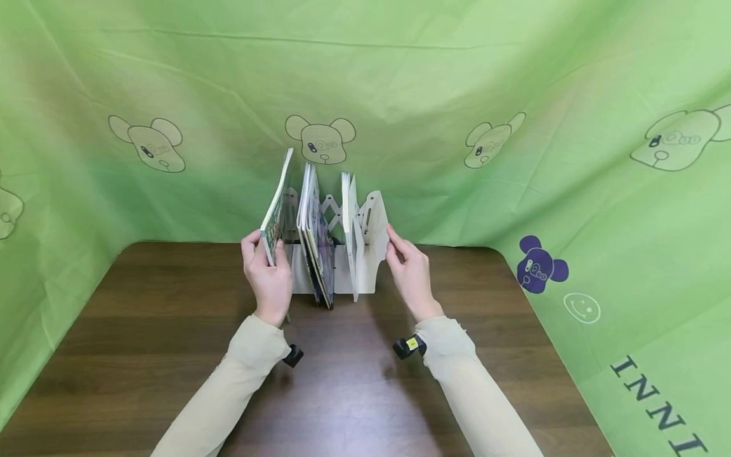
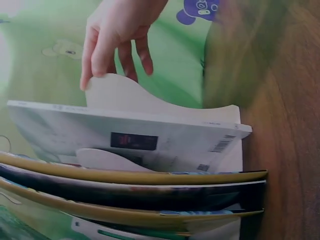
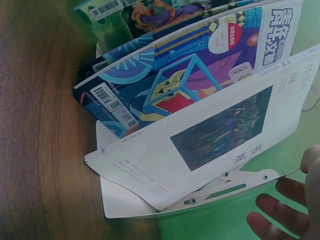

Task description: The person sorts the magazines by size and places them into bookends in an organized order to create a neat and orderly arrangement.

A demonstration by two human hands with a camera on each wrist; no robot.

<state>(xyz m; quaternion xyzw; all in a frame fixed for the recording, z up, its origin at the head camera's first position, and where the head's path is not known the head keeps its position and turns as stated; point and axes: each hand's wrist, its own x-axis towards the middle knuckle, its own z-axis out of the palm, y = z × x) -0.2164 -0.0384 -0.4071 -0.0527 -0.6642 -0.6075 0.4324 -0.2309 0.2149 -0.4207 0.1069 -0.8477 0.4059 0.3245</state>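
On the left of the head view, my left hand [image 1: 270, 282] pinches a thin magazine [image 1: 274, 216] with a green cover between thumb and fingers; it leans to the left. My right hand [image 1: 412, 278] pinches the edge of the right end panel of a white expandable book rack [image 1: 374, 231], fingertips also seen gripping it in the left wrist view. Several colourful magazines [image 3: 180, 80] stand upright in the rack's middle. To their right stands a white-covered magazine [image 3: 215, 135], near the right panel. In the left wrist view the left hand is out of sight.
The rack stands near the back edge of a brown wooden table [image 1: 337, 393]. Behind and beside it hangs a green cloth [image 1: 400, 76] printed with bear heads. Criss-cross white links [image 1: 331, 206] join the rack's panels.
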